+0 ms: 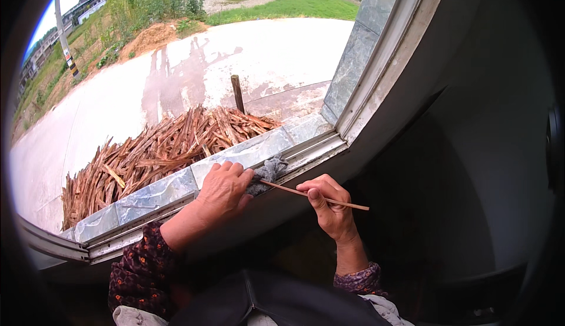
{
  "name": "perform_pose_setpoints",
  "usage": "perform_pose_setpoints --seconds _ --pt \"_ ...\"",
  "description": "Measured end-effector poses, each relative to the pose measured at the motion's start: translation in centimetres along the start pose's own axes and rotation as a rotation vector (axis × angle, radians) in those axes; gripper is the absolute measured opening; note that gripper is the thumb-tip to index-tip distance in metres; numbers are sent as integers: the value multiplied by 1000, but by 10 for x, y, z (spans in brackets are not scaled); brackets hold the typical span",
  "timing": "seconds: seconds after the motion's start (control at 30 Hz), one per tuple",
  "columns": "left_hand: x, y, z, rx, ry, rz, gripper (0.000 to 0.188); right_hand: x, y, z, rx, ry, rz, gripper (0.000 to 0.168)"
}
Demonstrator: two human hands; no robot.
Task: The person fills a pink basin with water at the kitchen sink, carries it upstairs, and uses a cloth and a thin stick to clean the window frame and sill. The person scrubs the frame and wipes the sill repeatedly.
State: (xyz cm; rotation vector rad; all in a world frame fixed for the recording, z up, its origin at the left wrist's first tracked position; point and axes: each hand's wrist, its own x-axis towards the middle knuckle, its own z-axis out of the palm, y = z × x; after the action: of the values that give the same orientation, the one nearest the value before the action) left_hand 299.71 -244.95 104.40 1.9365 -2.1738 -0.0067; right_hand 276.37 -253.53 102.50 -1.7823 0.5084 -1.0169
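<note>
My right hand point(331, 207) grips a thin wooden stick point(291, 189) between thumb and fingers, its free end pointing to the right. The stick's other end meets a crumpled grey cloth point(274, 167) lying on the metal track of the window frame point(313, 151). My left hand point(225, 187) rests over the track at the cloth's left side, its fingers on the sill side. The fingertips are partly hidden, so whether they pinch the cloth is not plain.
Marbled grey tiles point(154, 189) line the outer sill. Beyond them lies a heap of split reddish wood point(176, 149) with an upright wooden post point(237, 93) behind it. The window's side frame point(393, 57) rises at right, beside a dark interior wall point(476, 149).
</note>
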Motion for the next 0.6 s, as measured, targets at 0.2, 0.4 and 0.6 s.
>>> perform_pose_setpoints --seconds 0.2,0.4,0.6 --pt "42 -33 -9 -792 -94 -47 14 -7 -4 -21 342 469 -107 39" --pt "129 8 -16 -1444 -98 -114 16 12 -34 -59 455 575 -324 47" --pt "196 36 40 -805 25 111 29 49 -43 -76 284 562 -560 61"
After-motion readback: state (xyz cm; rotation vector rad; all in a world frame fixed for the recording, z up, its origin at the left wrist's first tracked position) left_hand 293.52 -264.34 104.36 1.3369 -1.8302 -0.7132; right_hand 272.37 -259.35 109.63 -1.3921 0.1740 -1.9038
